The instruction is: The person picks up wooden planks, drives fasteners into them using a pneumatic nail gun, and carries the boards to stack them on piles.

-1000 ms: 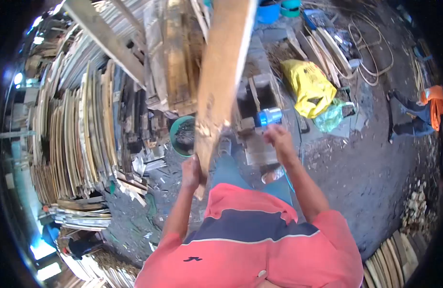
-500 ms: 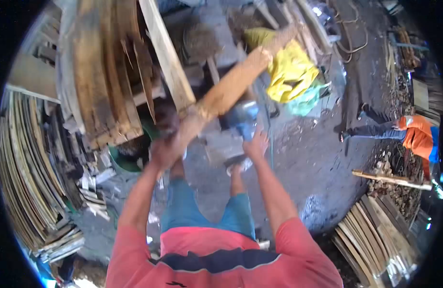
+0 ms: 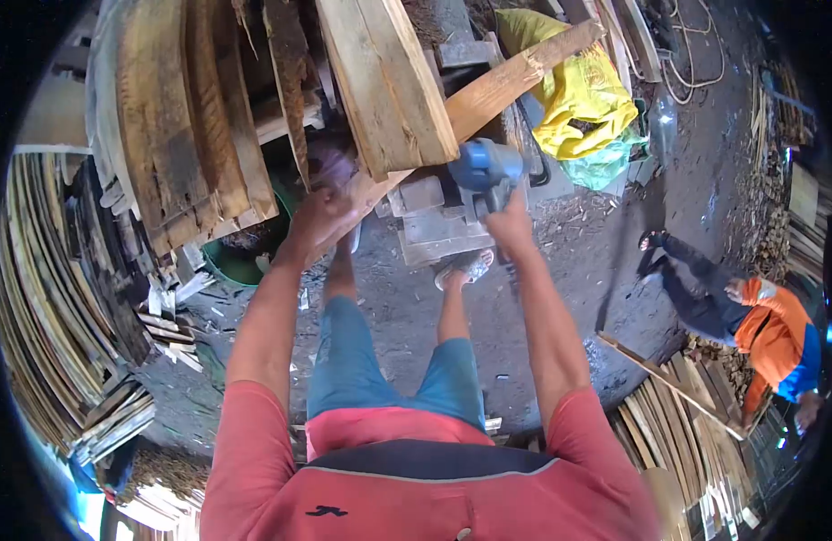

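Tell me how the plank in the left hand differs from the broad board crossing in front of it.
The plank is orange-tan; the broad board is paler. The plank looks narrower than the broad board. The plank slants up to the right from the left hand; the broad board, in neither hand, runs to the picture's top edge. Both are wood.

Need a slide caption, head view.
Left hand gripping a slanting board, right hand gripping a blue handheld tool, yellow sack beyond.

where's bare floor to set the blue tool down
Mostly bare floor lies between the right arm and the person in orange, with a smaller patch between the shins. Crowded: left, with boards and a green bucket; ahead, around the plank and yellow bag.
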`<state>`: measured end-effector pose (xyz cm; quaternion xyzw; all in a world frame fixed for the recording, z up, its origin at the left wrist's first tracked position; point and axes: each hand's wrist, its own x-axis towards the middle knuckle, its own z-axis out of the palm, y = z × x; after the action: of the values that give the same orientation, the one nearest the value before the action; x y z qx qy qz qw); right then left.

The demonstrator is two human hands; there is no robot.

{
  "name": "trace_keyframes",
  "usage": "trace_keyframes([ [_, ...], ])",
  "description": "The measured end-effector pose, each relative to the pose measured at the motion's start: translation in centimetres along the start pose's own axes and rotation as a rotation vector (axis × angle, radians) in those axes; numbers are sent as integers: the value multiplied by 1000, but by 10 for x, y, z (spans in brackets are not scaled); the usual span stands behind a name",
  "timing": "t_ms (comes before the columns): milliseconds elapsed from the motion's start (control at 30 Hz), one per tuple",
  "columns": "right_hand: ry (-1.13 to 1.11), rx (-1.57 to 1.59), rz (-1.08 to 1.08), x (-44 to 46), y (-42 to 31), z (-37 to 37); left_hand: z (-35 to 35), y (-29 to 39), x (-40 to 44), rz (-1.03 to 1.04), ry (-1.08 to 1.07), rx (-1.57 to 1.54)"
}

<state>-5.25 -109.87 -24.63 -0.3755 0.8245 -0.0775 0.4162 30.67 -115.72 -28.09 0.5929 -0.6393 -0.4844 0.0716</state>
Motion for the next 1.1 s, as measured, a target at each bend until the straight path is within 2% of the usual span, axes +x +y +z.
trace_keyframes([
  [67,87,295,-126,-33,-19,-7,7,-24,-16,-120,-50,191],
  [100,-43,504,-34,-48,-26,-14,41,-102,-7,548,30,265],
  [133,-175,712,69,-61,-39,-24,40,-89,-15,538,30,256],
  [200,-186,729,115,-77,-63,-31,19,-27,-31,-51,79,200],
  [233,-193,754,148,-83,-73,-35,14,-8,-34,87,118,247],
  [267,-197,750,153,-88,-82,-39,17,3,-39,81,115,244],
  [333,-173,438,116,-89,-97,-41,17,14,-43,-124,200,227],
  [400,-139,485,106,-91,-90,-33,25,2,-43,-86,268,239],
  [433,-198,658,160,-90,-86,-34,26,5,-44,-43,335,246],
  [467,-256,831,208,-88,-84,-35,24,8,-42,-49,337,243],
  [533,-262,797,214,-90,-80,-39,18,19,-44,-166,217,251],
  [600,-281,828,242,-88,-82,-39,18,15,-42,-159,214,196],
  [667,-283,798,218,-86,-84,-39,17,7,-39,-196,73,240],
  [767,-306,809,195,-78,-79,-29,21,3,-41,-190,114,253],
  [933,-384,919,336,-58,-79,-14,24,4,-40,-213,137,221],
  [1000,-410,932,327,-57,-73,-16,20,12,-41,-236,132,236],
  [1100,-319,893,235,-71,-82,-27,17,20,-45,-256,153,284],
])
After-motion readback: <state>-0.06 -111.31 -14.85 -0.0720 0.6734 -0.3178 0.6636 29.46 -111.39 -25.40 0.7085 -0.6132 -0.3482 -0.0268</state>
